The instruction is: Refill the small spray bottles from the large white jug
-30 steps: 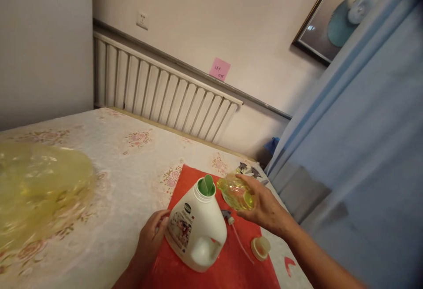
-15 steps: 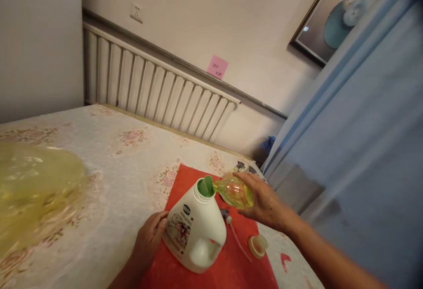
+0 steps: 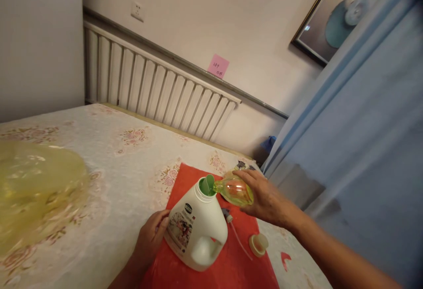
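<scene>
A white detergent jug with a printed label stands uncapped on a red sheet, a green spout showing in its neck. Against the jug's left side, my left hand presses with its fingers, steadying it. My right hand grips a clear yellow spray bottle tipped on its side. The bottle's mouth is at the jug's opening; whether liquid flows cannot be seen. Behind the jug lies a spray head with its thin tube trailing across the sheet. A pale cap rests near the sheet's right edge.
A large transparent yellow plastic object lies at the left on the flowered tablecloth. A red scrap is at the right. Behind the table are a radiator and a blue curtain.
Hardly anything differs. The bottle stays tipped at the jug's mouth with both hands in the same places; the view has shifted very slightly.
</scene>
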Motion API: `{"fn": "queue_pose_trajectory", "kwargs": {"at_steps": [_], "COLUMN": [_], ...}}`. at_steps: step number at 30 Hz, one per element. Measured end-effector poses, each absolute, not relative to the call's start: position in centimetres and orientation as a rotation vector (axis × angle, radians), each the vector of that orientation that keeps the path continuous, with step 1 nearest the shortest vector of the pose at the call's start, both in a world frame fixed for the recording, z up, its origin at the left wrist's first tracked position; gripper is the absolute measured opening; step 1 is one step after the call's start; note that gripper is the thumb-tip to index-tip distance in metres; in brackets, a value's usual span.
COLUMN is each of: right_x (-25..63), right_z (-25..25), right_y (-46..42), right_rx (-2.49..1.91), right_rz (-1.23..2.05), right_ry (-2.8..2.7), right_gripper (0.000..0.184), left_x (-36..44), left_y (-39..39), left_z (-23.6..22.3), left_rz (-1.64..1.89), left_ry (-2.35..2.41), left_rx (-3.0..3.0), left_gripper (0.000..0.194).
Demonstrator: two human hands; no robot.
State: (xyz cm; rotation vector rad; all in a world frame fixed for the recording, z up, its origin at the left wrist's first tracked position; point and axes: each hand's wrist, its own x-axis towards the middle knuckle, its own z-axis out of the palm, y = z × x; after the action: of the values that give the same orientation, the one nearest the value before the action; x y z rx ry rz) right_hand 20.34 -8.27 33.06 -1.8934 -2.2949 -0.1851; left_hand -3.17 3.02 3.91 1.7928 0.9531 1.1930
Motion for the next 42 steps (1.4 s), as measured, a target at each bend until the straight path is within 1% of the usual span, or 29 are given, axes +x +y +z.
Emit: {"fn": "queue_pose_trajectory", "kwargs": {"at_steps": [4,17,24,30,35,42], "right_x": [20.2,20.0,19.8,19.8,19.4,19.1], "right_z": [33.5,34.0,34.4,34.9,35.3,35.7], "right_y": [-8.2,-8.2,-8.2,-8.3,-8.3,-8.1], "right_rx": [-1.917,-1.948,-1.961,-1.968,-1.980,-1.976], "right_rz": [-0.203,-0.187,-0.236,-0.257,-0.282,-0.339], "right_ry": [-2.324,-2.340,-2.358,-2.377,-2.405,-2.427], "right_gripper": [0.076,0.075,0.074,0.078,0.073,0.071], "left_x": [-3.2,-3.1,-3.3,-3.3,-3.3,-3.2], "left_y": [3.0,3.1,2.9,2.9,2.8,2.9], "left_z": [4.0,4.1,4.3,4.3,4.3,4.5], "left_rz": [1.219,1.212,1.221,1.234,1.241,1.249], "left_ry": [0.953,0.958,0.954,0.958,0.965,0.970], "left_rx": [1.808,1.786,1.795,1.786,1.787,1.793], "left_gripper": [0.033,0.034,0.034,0.032,0.033,0.034]}}
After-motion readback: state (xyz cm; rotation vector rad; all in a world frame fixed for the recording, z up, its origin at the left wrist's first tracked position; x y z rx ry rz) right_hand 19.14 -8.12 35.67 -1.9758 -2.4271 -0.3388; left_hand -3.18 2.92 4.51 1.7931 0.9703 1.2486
